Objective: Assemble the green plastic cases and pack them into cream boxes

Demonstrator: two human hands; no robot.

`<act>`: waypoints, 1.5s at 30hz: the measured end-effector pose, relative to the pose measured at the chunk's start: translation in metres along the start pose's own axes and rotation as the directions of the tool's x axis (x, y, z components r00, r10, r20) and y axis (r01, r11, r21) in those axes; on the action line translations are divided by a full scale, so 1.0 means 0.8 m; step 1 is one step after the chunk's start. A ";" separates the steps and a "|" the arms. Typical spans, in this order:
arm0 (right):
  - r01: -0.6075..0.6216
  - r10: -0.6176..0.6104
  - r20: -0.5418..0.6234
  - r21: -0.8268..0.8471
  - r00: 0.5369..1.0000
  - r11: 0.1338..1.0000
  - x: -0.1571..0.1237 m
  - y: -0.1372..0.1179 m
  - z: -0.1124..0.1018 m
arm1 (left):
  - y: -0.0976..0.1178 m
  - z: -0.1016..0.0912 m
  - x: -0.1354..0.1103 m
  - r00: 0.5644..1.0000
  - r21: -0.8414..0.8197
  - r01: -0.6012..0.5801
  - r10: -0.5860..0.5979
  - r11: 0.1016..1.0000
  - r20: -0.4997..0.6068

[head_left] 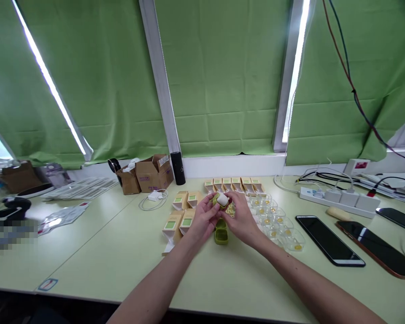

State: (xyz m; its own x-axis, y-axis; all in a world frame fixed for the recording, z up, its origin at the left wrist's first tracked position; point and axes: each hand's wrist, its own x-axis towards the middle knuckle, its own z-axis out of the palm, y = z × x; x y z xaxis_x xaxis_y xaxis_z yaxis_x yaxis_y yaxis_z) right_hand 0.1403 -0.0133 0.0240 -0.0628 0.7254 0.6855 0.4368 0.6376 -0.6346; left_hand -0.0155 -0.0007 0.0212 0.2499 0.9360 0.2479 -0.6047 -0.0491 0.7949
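My left hand (203, 216) and my right hand (242, 219) meet over the middle of the table. Between their fingers is a small olive-green case (216, 198) with a white rounded piece (222, 200) on it or in it; the fingers hide which. Both hands are closed around this case. Just below them on the table stands an open green case (221, 235) of similar colour. More small green pieces (230, 209) lie partly hidden behind my right hand. Clear plastic packs (279, 221) with yellow spots are spread to the right of that hand.
Several cardboard boxes with green labels (171, 225) stand at the left, with a row of boxes (236, 185) behind. Phones (329, 240) and a power strip (337, 200) lie right. At the back are a brown carton (154, 174) and a black bottle (177, 168). A person's arm (6, 231) shows far left.
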 end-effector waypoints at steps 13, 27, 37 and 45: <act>-0.250 0.222 0.120 0.329 0.968 0.911 -0.006 0.015 -0.007 | 0.000 0.008 -0.010 0.994 0.241 -0.087 0.067 0.967 0.088; -0.185 0.189 0.013 0.271 0.982 0.945 -0.011 0.005 -0.012 | -0.002 0.006 -0.003 0.998 0.279 -0.051 0.055 0.959 -0.007; -0.493 0.248 0.433 0.818 0.867 0.297 -0.004 0.010 -0.019 | 0.006 0.007 -0.009 0.977 0.297 -0.207 0.215 0.932 0.006; -0.480 0.280 0.417 0.848 0.865 0.222 -0.005 0.014 -0.017 | 0.008 0.004 -0.009 0.944 0.385 -0.280 0.325 0.879 -0.055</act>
State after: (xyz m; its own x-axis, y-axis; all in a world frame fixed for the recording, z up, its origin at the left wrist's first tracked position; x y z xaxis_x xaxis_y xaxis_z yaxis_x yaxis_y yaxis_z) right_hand 0.1579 -0.0127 0.0192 -0.3061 0.9138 0.2669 -0.6343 0.0133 -0.7730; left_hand -0.0187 -0.0086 0.0265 -0.0019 0.8869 0.4621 -0.3110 -0.4397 0.8426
